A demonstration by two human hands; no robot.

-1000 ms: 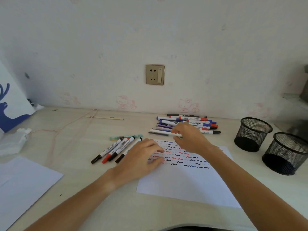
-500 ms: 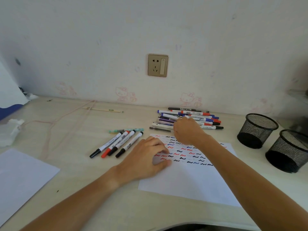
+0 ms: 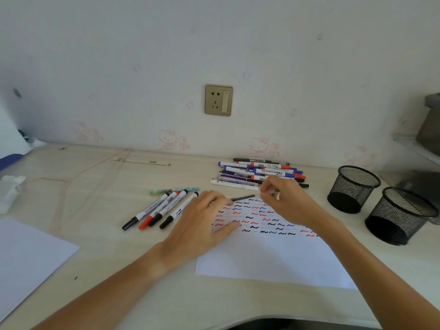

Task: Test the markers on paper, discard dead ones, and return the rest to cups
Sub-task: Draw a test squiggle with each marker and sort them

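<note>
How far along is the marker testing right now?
Many tests are done: the paper carries rows of squiggles, and four markers lie aside. In hand: the right hand pinches a pen, the left hand steadies the paper. Left: the pile; both mesh cups look empty.

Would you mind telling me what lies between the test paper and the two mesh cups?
In the head view, only bare desk separates the test paper from the mesh cups.
</note>
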